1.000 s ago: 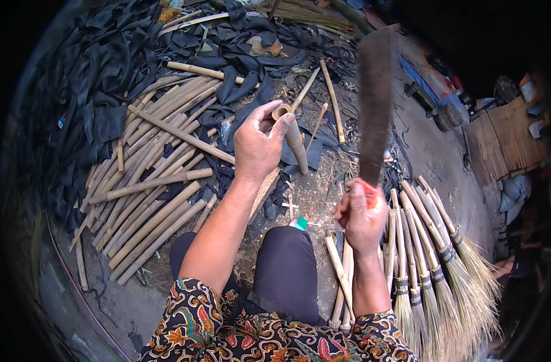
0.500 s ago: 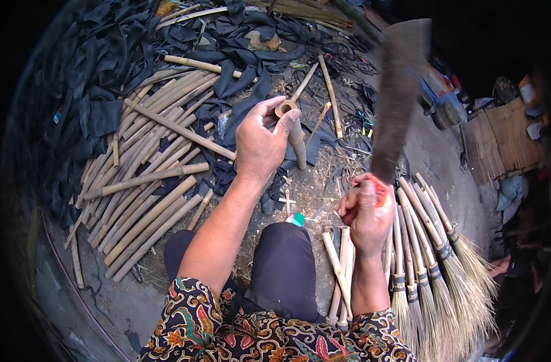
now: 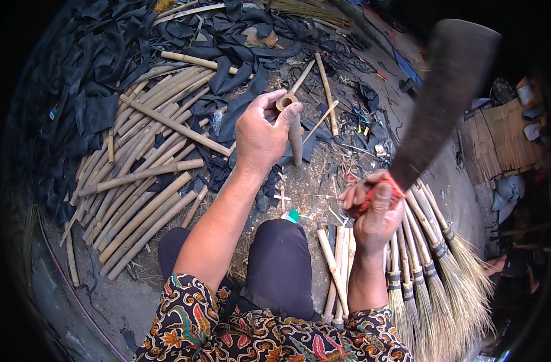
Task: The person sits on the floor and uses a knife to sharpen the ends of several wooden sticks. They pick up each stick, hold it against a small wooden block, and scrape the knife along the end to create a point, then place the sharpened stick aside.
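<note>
My left hand (image 3: pixel 264 128) is closed round the top of an upright hollow bamboo tube (image 3: pixel 295 140), whose round open end faces up between thumb and fingers. The tube's lower end comes down on or close to the littered ground. My right hand (image 3: pixel 375 208) grips the red handle of a machete (image 3: pixel 444 99). Its broad dark blade points up and away to the right, apart from the bamboo and slightly smeared by motion. Just below the right hand lie several short bamboo sticks (image 3: pixel 331 265).
A large pile of cut bamboo poles (image 3: pixel 148 175) lies on the left, beside heaped black rubber-like strips (image 3: pixel 76 108). Several straw brooms (image 3: pixel 447 283) are laid out at the right. Further right is a brown woven panel (image 3: pixel 499 139). My knee (image 3: pixel 279 259) is in front of me.
The machete has tilted further to the right, and my right hand has shifted slightly right and down. My left hand still holds the bamboo tube in nearly the same place.
</note>
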A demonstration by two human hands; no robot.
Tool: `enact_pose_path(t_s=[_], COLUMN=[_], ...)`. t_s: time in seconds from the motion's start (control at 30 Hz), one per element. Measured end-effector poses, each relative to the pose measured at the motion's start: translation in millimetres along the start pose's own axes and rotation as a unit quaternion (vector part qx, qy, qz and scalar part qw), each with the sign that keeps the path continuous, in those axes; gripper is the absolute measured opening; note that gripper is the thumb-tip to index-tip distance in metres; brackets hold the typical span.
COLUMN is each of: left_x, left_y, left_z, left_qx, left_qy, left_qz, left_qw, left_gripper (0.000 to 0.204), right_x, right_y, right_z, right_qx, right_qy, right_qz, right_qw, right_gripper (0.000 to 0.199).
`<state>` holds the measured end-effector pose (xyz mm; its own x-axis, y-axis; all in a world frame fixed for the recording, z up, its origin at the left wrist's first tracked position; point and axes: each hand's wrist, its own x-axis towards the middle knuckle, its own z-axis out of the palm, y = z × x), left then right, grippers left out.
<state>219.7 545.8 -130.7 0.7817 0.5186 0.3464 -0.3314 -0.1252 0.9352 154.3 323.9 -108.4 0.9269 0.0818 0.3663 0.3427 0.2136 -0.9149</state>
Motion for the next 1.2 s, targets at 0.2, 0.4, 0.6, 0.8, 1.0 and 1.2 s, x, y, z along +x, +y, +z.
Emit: enact_pose_path(t_s=[0.2, 0.4, 0.6, 0.8, 1.0, 1.2], left_x=[-2.3, -0.2, 0.4, 2.7, 2.3, -10.0], left_y=[5.2, 3.0, 3.1, 12.7, 1.4, 7.1], left_z=[5.8, -1.9, 2.7, 8.1, 5.9, 14.1], left_qx=[-0.002, -0.008, 0.025, 0.021, 0.033, 0.020], left_qy=[0.009, -0.009, -0.001, 0.010, 0.008, 0.009], left_qz=[-0.017, -0.034, -0.022, 0.000, -0.015, -0.011], left_qw=[1.000, 0.999, 0.999, 1.000, 0.999, 1.000], left_gripper=[0.042, 0.045, 0.045, 0.043, 0.043, 0.042], right_x=[-33.6, -55.9, -6.1, -16.9, -0.1, -48.0], right_y=[115.5, 101.0, 54.2, 67.2, 16.3, 118.3], right_z=[-21.0, -36.3, -17.2, 7.3, -10.3, -38.5], right_qx=[-0.564, -0.178, 0.036, -0.392, 0.015, -0.435], right_qy=[-0.115, -0.010, 0.039, -0.052, 0.038, -0.096], right_qz=[0.181, 0.367, -0.095, 0.256, -0.063, 0.340], right_qw=[0.797, 0.913, 0.994, 0.882, 0.997, 0.828], right_gripper=[0.027, 0.029, 0.043, 0.030, 0.028, 0.028])
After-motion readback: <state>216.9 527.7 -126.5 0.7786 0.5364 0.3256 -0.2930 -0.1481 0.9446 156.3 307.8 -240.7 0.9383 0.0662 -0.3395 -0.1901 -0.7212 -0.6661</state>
